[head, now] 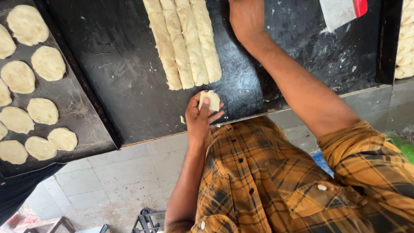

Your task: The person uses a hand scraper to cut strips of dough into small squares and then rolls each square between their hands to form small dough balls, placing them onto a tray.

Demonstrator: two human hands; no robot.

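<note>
while the left hand point(199, 118) hovers at the near edge of the black worktop point(125, 82), its grip is closed on a small piece of dough point(211, 100) — thumb pressed on top, fingers curled beneath, so the pale lump sits pinched at the fingertips just over the worktop's front lip. the right hand point(246, 17) reaches far across the dark surface, palm down, close beside the upper end of the dough ropes point(185, 43); the top of the picture cuts off its fingers, so i cannot tell whether its grip is open or closed, or whether it holds anything.

four long dough ropes lie side by side, touching one another, running from the far edge toward the person and ending just above the left hand. the worktop around them is smeared with flour marks. to the far right, partly out of view, a dough scraper point(340, 11) with a pale blade and a red handle rests on the same surface, well apart from both hands.

to the left a dark tray point(77, 116) sits at a slant and carries many flattened dough discs point(42, 111) set in loose rows — none touching the hands. at the right edge more pale dough pieces point(405, 47) are stacked. the person wears a yellow-and-black checked shirt point(258, 181), and pale tiles point(125, 172) show below the worktop.
</note>
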